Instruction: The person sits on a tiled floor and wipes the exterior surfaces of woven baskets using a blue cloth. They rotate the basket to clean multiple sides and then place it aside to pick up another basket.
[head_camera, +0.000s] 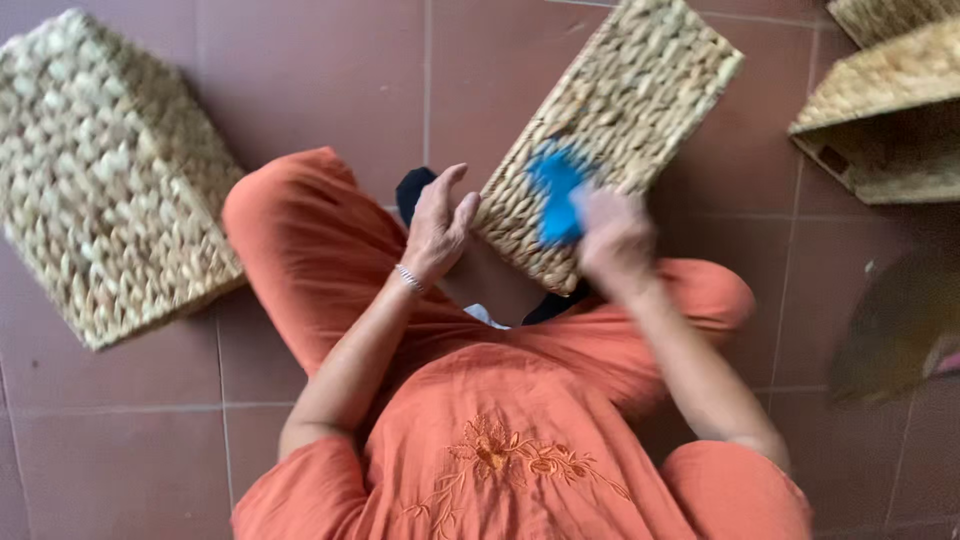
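A person in orange clothes sits cross-legged on the reddish-brown tiled floor (320, 60), seen from above. Across the lap lies a flat rectangular basket of pale woven straw (610, 130), slanting away from the knees toward the far edge of the floor. The left hand (437, 225) grips the basket's near left corner, its fingers pressed together along the weave and the thumb raised beside them; a thin silver bracelet (408, 279) circles that wrist. The right hand (612, 240) is blurred and rests on the basket's near edge, closed around a bright blue tool (556, 190) that lies against the weave; how its fingers sit on the tool cannot be told through the blur. A second, deeper woven straw basket (105, 180) stands on the floor at the left edge, apart from the knee. More woven straw baskets (885, 110) are stacked at the far right corner
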